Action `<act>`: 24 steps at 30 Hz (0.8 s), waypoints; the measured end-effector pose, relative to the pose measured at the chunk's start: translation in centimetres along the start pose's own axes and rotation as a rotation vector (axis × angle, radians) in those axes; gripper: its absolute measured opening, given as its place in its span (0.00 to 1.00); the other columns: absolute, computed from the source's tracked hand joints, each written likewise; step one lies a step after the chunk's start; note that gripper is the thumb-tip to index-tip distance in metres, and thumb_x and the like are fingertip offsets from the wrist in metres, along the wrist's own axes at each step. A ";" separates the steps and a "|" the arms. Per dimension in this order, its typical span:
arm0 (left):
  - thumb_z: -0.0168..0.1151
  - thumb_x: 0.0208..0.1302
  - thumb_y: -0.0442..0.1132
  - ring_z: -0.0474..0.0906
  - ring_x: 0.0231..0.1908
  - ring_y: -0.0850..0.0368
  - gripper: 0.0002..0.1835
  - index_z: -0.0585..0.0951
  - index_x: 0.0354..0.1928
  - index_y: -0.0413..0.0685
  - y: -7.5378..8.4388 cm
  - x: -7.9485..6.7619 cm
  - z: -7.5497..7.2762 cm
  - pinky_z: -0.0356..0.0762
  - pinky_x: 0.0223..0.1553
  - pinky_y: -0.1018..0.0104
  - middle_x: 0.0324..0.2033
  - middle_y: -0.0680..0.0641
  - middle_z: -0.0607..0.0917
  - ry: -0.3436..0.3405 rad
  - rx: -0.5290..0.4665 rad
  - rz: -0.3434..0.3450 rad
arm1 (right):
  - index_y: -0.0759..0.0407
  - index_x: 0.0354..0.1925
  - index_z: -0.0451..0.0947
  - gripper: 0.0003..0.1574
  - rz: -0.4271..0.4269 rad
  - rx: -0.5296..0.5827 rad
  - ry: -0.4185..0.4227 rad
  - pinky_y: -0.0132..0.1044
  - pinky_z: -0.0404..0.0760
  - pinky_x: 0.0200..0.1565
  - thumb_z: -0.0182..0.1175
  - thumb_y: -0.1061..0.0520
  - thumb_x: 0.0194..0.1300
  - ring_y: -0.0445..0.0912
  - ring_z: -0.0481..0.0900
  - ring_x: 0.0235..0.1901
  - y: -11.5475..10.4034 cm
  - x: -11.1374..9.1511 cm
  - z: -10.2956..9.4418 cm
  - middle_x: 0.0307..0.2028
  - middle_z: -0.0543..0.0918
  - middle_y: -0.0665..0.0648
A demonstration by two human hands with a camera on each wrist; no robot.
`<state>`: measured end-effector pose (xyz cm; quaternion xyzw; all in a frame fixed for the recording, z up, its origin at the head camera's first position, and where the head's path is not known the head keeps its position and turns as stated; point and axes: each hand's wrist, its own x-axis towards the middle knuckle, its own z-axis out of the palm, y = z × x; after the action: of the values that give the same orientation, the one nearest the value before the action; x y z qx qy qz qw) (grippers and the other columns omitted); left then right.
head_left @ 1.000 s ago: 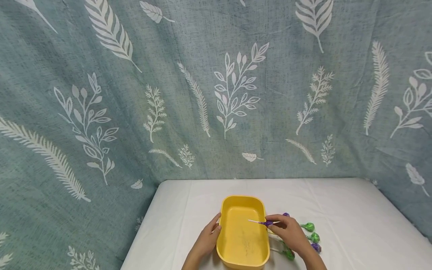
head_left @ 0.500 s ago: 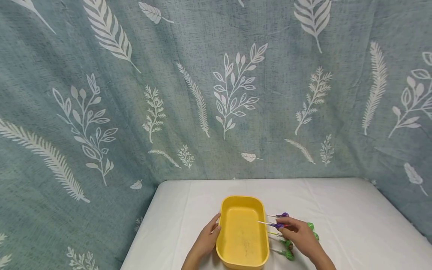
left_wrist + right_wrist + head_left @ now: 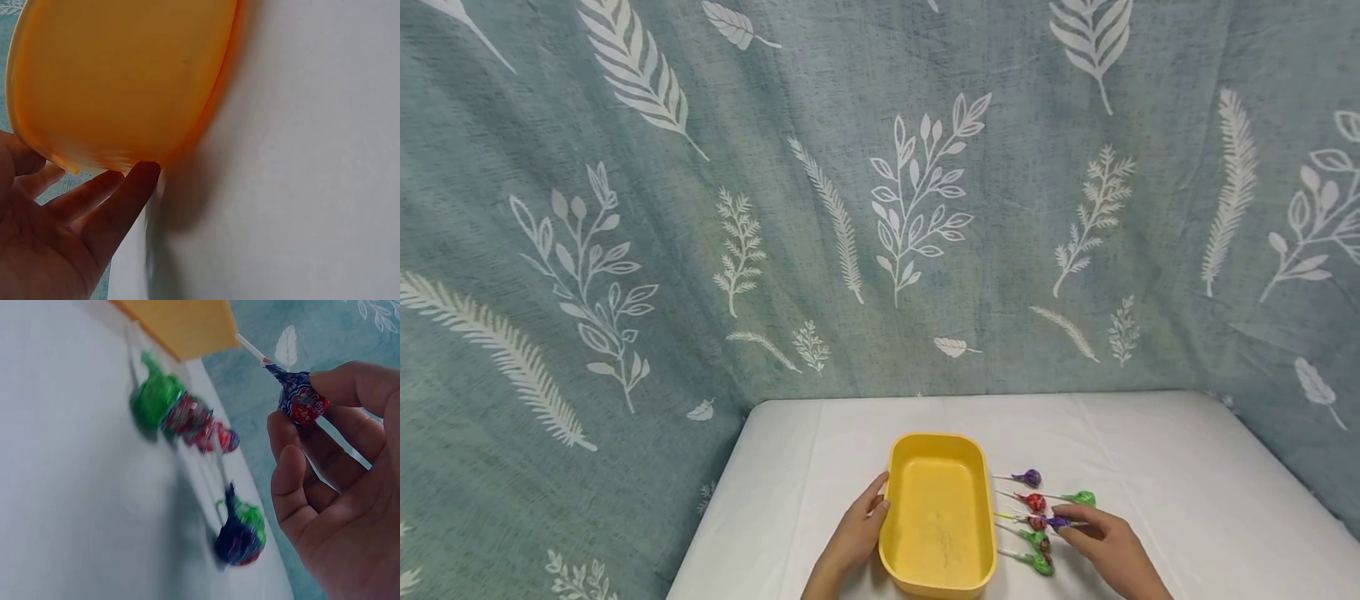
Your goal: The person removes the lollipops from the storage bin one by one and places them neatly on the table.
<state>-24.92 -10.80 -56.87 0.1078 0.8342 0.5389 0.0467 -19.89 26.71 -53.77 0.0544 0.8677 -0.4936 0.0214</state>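
Note:
A yellow tub (image 3: 937, 500) stands on the table, and my left hand (image 3: 859, 529) rests at its left side. In the left wrist view, nearly straight fingers (image 3: 134, 194) touch the tub's outer wall, spread between rim and base. To the right of the tub, my right hand (image 3: 1105, 546) pinches a lollipop (image 3: 301, 400) in a purple-and-red wrapper, thumb on one side and fingers on the other. Its white stick points toward the tub. Under and beside it lie a purple lollipop (image 3: 1031, 478), a red lollipop (image 3: 1036, 502) and several green ones; the hand hides part of the group.
A white cloth (image 3: 1180, 467) covers the table. Leaf-patterned blue-green fabric (image 3: 850, 208) hangs behind the table and along its left side. The lollipop sticks along the tub's right wall reach close to it.
My right hand has moved right and nearer to me, carrying the lollipop away from the tub's rim. Red lollipops on the table have come into view. My left hand stays put.

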 end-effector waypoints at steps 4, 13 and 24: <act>0.50 0.79 0.38 0.70 0.66 0.33 0.27 0.64 0.77 0.46 0.1 -0.1 -0.1 0.67 0.64 0.33 0.69 0.32 0.70 -0.004 -0.001 0.014 | 0.65 0.56 0.83 0.25 0.002 -0.024 0.010 0.53 0.84 0.47 0.69 0.52 0.66 0.52 0.85 0.45 1.1 -0.2 -0.4 0.54 0.84 0.65; 0.50 0.79 0.38 0.70 0.65 0.33 0.27 0.64 0.77 0.45 0.3 -0.2 -0.1 0.67 0.64 0.34 0.69 0.32 0.70 -0.004 -0.003 0.025 | 0.67 0.55 0.82 0.25 0.019 -0.032 0.014 0.53 0.84 0.48 0.70 0.55 0.63 0.54 0.85 0.44 2.7 -0.3 -0.8 0.51 0.85 0.66; 0.50 0.79 0.38 0.71 0.65 0.33 0.27 0.65 0.76 0.46 0.1 -0.2 0.0 0.68 0.64 0.34 0.68 0.32 0.71 0.007 0.001 0.023 | 0.70 0.54 0.81 0.29 0.059 0.022 0.026 0.55 0.84 0.50 0.72 0.52 0.61 0.57 0.86 0.47 3.6 -0.7 -1.5 0.48 0.86 0.65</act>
<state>-24.73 -10.80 -56.74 0.1157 0.8332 0.5393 0.0376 -18.75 29.80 -56.02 0.0865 0.8604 -0.5016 0.0242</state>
